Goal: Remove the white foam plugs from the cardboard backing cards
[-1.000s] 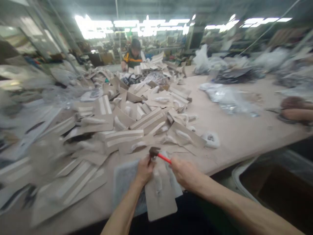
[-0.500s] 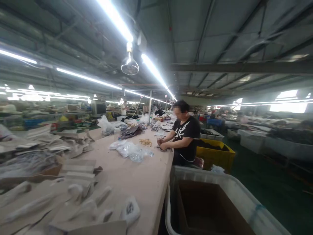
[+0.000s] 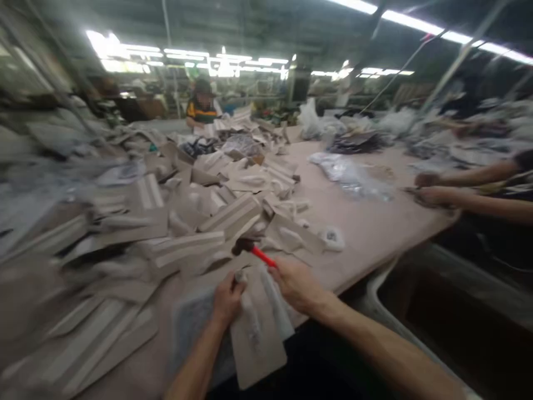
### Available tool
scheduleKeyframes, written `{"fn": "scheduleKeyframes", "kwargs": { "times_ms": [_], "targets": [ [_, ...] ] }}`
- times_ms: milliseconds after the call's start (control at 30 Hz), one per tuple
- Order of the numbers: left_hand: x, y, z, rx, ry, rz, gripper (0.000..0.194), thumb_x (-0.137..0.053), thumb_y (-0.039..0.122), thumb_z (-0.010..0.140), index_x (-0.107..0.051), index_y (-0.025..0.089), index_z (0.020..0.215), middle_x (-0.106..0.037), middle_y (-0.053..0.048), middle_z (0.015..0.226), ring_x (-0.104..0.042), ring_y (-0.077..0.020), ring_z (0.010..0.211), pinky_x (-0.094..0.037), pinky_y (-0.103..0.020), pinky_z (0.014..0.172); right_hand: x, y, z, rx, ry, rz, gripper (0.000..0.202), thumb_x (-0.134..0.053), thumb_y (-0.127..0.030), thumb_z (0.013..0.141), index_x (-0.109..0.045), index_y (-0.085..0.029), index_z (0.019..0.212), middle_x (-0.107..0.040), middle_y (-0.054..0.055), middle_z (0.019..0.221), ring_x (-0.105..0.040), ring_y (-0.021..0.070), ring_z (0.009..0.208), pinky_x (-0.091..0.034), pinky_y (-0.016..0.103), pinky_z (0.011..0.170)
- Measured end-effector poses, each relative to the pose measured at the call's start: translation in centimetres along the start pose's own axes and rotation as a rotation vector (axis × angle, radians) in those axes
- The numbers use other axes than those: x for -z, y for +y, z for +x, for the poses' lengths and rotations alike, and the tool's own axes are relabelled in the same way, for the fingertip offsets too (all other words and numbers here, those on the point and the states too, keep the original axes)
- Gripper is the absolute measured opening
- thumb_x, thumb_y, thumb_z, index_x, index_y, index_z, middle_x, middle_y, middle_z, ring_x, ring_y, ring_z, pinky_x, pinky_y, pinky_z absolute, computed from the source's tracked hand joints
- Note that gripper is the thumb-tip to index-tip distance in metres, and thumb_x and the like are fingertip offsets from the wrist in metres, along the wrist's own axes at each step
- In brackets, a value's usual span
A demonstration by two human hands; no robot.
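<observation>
At the table's near edge, my right hand (image 3: pixel 297 284) is closed around the red handle of a hammer (image 3: pixel 263 256). Its dark head points left, above the pieces in front of me. My left hand (image 3: pixel 227 300) pinches the top end of a flat beige piece (image 3: pixel 260 353) with a pale strip along it. Something small and pale shows at those fingertips, too blurred to name. Under the left hand lies a grey slab (image 3: pixel 194 322), and a whitish sheet (image 3: pixel 277 303) sticks out beside the beige piece.
Many beige pieces (image 3: pixel 179 244) are heaped across the table (image 3: pixel 366 228) on the left. A white packet (image 3: pixel 332 239) and clear plastic bags (image 3: pixel 353 178) lie farther right. Another person's hands (image 3: pixel 433 191) work at the right edge, above a pale bin (image 3: pixel 378 283). Another person (image 3: pixel 202 108) is at the back.
The view has swung left and down. Both my hands, the hammer and the beige piece now show; none of them was in view before.
</observation>
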State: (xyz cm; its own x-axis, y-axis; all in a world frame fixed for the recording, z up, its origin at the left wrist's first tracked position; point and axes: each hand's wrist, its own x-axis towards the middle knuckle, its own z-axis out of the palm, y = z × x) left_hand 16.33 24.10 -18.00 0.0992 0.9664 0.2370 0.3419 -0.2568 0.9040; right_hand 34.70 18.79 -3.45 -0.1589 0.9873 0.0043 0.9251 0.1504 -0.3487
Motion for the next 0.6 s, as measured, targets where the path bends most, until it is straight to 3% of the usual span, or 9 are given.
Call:
{"fn": "scheduleKeyframes", "kwargs": {
  "times_ms": [67,133,333,467,600],
  "targets": [
    [1.6,-1.0,-1.2,0.047,-0.012,-0.005,0.019,-0.059,0.03,0.083,-0.069,0.021,0.095,-0.072,-0.002,0.083,-0.066,-0.0184,0.077,-0.05,-0.028,0.074,-0.3,-0.3,0.6,0.022,0.08,-0.021,0.024,-0.038,-0.032,0.104,-0.056,-0.016,0.1,-0.063,0.005,0.071,-0.056,0.016,0.062,-0.029,0.029,0.057],
    [1.5,-1.4,-1.0,0.051,-0.028,-0.048,0.019,-0.058,0.029,0.082,-0.068,0.021,0.096,-0.072,-0.002,0.085,-0.065,-0.0181,0.079,-0.049,-0.027,0.076,-0.5,-0.1,0.7,0.043,0.128,-0.053,0.026,-0.035,-0.032,0.104,-0.054,-0.016,0.099,-0.062,0.005,0.071,-0.056,0.0164,0.062,-0.027,0.029,0.058],
    [0.5,-1.5,-0.1,0.088,-0.026,-0.059,0.017,-0.058,0.029,0.081,-0.066,0.02,0.093,-0.063,0.002,0.069,-0.058,-0.0161,0.065,-0.043,-0.025,0.064,-2.6,1.2,-0.1,0.055,-0.142,-0.163,0.025,-0.038,-0.035,0.105,-0.055,-0.018,0.096,-0.062,0.003,0.069,-0.053,0.0152,0.056,-0.017,0.031,0.054],
    [1.0,-1.2,-0.3,0.082,-0.031,-0.075,0.019,-0.059,0.03,0.081,-0.068,0.021,0.096,-0.07,-0.001,0.081,-0.063,-0.0177,0.074,-0.048,-0.026,0.072,-2.9,1.4,0.1,-0.01,-0.094,-0.11,0.027,-0.034,-0.034,0.106,-0.054,-0.017,0.103,-0.065,0.004,0.073,-0.057,0.0163,0.062,-0.021,0.03,0.056],
    [1.0,-0.9,-0.4,0.097,-0.002,-0.047,0.021,-0.062,0.033,0.078,-0.07,0.021,0.094,-0.07,0.0,0.075,-0.064,-0.0193,0.069,-0.049,-0.027,0.068,-2.3,1.4,0.0,0.037,-0.168,-0.115,0.026,-0.039,-0.036,0.105,-0.057,-0.017,0.103,-0.069,0.008,0.081,-0.06,0.0173,0.065,-0.021,0.031,0.056]
  ]
}}
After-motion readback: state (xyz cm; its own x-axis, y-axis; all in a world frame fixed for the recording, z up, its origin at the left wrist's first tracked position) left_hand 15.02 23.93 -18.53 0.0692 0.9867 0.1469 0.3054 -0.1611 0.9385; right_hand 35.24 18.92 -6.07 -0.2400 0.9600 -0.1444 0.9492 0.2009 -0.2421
